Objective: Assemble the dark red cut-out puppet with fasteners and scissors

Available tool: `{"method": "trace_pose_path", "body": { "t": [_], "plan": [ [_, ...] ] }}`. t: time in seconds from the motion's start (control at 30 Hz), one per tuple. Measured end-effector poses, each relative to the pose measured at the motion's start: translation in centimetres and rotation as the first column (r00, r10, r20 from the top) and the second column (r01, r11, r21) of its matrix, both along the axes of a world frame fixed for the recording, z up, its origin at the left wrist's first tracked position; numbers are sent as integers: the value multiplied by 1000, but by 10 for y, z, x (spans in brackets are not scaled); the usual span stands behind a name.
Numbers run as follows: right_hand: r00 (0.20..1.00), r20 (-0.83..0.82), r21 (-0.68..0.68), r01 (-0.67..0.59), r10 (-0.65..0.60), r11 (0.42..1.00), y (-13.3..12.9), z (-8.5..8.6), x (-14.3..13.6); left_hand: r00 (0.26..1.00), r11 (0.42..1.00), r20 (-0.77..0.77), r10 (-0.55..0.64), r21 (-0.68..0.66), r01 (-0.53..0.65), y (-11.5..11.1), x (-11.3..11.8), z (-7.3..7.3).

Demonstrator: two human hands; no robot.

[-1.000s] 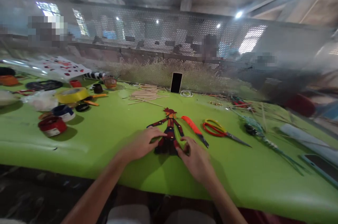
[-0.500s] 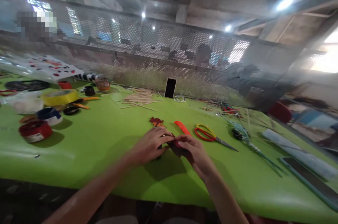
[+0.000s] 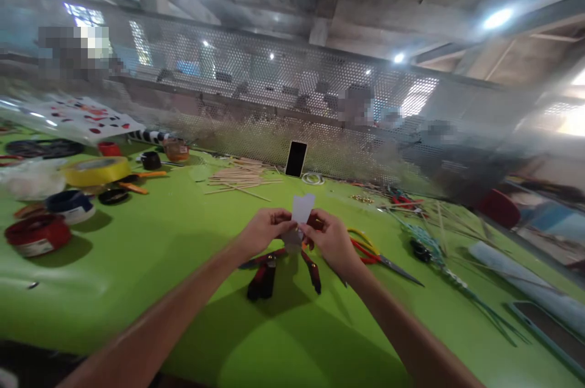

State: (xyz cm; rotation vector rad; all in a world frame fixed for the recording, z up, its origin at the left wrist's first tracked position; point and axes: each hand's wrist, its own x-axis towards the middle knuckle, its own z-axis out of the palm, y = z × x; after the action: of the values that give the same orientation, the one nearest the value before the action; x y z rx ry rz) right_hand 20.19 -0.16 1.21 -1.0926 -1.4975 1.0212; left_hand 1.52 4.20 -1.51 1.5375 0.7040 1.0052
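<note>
Between my hands, above the green table, is a jointed cutout figure [image 3: 302, 208] that looks like paper, its plain white side showing at the top. Dark red and black limbs [image 3: 262, 281] hang below, with small gold dots at the joints. My left hand [image 3: 265, 231] pinches the white part's left edge with thumb and fingers. On the opposite edge, my right hand [image 3: 333, 242] is closed in the same way, its thumb near the middle. Scissors [image 3: 388, 264] with red and yellow handles lie just right of my right hand, which partly covers them.
Thin wooden sticks [image 3: 244, 176] lie near the mesh screen [image 3: 256, 102], beside a small upright dark-screened device [image 3: 296, 159]. At left are tape rolls in red [image 3: 39, 234], blue [image 3: 68, 205] and yellow [image 3: 95, 172]. Green cords [image 3: 457, 278] and a phone [image 3: 548, 330] lie right.
The figure has been lifted and turned, so a white side now shows where dark red parts were. My hands have moved apart slightly to its two edges. The view has shifted a little.
</note>
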Motion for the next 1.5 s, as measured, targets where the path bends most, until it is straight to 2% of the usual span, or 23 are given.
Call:
{"method": "trace_pose_path", "body": {
  "t": [0.1, 0.27, 0.6, 0.83, 0.9, 0.97, 1.03, 1.17, 1.27, 1.37, 1.5],
  "plan": [
    [999, -32, -10, 18, -18, 1000, 2, -8, 2, 1000, 1000, 5, -1, -2, 1, -5, 1, -3],
    [998, -65, -24, 17, -19, 1000, -4, -17, 7, 999, 999, 40, -7, 49, 5, -19, 3, 1],
    [997, -31, -23, -76, 75, 997, -13, -9, 9, 999, 994, 24, -31, 108, 28, -30, -1, 4],
    [997, 70, 91, -22, 15, 996, -18, -10, 6, 1000, 982, -20, 16, 191, -12, -36, -1, 6],
    [995, 95, 107, -11, 1, 994, -18, -10, 6, 992, 951, -58, 109, 297, -88, -37, 0, 2],
    [997, 81, 78, -17, 11, 997, -17, -10, 6, 972, 877, -75, 221, 452, -164, -38, 0, -3],
    [998, 46, 27, -50, 49, 998, -17, -10, 6, 962, 809, -55, 266, 556, -192, -39, 0, -6],
    [994, -5, -15, -112, 112, 994, -15, -10, 7, 977, 748, -61, 204, 654, -115, -40, -1, -2],
    [994, 50, 2, -96, 96, 995, -15, -11, 7, 978, 701, -82, 193, 709, -79, -39, -2, 3],
    [988, 147, 56, -63, 54, 996, -15, -11, 6, 979, 684, -78, 187, 726, -72, -37, -3, 4],
    [980, 198, 118, -29, 5, 993, -16, -14, 6, 980, 674, -82, 181, 736, -62, -33, -4, 1]
  ]
}}
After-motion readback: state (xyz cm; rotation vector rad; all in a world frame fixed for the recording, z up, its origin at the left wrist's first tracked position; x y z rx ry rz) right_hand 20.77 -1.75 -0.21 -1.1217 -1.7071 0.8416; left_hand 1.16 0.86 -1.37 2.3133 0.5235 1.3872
